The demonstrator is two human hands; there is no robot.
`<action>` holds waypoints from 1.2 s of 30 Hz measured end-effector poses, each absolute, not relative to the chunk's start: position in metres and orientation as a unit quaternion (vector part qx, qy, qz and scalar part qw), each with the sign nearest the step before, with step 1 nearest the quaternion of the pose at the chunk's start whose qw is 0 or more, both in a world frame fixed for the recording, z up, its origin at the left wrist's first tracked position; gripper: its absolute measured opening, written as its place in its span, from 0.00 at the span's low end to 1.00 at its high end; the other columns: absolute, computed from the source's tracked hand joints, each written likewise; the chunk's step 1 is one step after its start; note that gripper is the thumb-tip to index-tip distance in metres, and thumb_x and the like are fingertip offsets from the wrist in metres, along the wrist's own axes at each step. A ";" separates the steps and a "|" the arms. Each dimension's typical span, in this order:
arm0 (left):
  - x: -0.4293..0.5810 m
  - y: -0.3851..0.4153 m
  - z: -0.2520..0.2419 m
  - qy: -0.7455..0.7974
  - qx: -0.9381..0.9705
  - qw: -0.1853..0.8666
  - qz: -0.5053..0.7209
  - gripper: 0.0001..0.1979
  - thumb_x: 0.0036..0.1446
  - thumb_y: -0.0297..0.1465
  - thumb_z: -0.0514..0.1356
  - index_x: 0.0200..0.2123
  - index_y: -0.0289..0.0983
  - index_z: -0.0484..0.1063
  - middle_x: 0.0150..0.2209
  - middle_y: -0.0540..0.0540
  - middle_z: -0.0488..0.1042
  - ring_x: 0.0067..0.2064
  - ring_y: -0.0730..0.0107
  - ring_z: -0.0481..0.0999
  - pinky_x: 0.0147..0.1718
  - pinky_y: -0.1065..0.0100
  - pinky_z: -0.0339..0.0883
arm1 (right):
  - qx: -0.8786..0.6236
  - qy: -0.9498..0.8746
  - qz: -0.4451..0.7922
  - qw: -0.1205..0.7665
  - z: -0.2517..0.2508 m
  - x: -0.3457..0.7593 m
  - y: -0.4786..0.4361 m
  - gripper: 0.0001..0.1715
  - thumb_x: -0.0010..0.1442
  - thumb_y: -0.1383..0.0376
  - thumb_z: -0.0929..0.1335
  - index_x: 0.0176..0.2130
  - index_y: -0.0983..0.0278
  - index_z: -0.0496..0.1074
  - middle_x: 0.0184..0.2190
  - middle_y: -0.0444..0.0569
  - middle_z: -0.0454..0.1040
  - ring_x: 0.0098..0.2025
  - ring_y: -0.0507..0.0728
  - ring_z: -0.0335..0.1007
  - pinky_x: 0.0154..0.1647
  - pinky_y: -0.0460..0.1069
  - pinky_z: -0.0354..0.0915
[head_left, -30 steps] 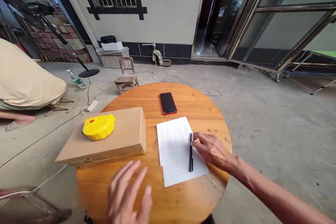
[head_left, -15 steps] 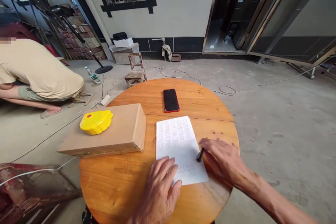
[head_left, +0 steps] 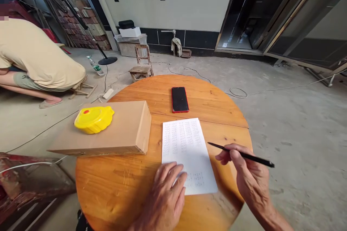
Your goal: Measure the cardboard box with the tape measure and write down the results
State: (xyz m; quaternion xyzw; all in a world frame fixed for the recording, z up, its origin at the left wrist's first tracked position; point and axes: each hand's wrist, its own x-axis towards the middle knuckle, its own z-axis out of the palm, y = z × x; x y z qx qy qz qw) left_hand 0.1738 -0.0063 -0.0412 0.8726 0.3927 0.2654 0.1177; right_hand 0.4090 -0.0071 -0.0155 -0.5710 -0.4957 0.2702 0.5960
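Note:
My right hand [head_left: 251, 171] is closed around a black pen [head_left: 253, 157], lifted beside the right edge of the paper. The pen's thin tip points left, towards the sheet. The white sheet of paper [head_left: 187, 155] lies on the round wooden table [head_left: 119, 187], with columns of small handwriting at the top and a few lines near the bottom. My left hand [head_left: 169, 191] rests flat, fingers stretched out, on the lower left part of the sheet, hiding some of it.
A red-edged phone [head_left: 180, 99] lies beyond the paper. On the left, a cardboard box [head_left: 121, 126] carries a yellow plastic case [head_left: 94, 119]. A person [head_left: 40, 57] sits low at the far left. A small wooden chair [head_left: 141, 65] and cables [head_left: 238, 93] are on the floor past the table.
My right hand has moved right, away from the paper, and turned palm up. The pen has swung from upright at the sheet to nearly level. My left hand stays on the paper.

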 end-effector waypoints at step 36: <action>0.207 0.023 -0.046 0.430 0.873 0.079 0.217 0.13 0.60 0.22 0.55 0.48 0.32 0.70 0.28 0.47 0.74 0.27 0.60 0.76 0.25 0.59 0.70 | -0.553 -0.685 0.241 0.407 -0.027 0.377 0.033 0.08 0.65 0.67 0.65 0.37 0.62 0.75 0.29 0.45 0.80 0.28 0.52 0.75 0.30 0.45 0.71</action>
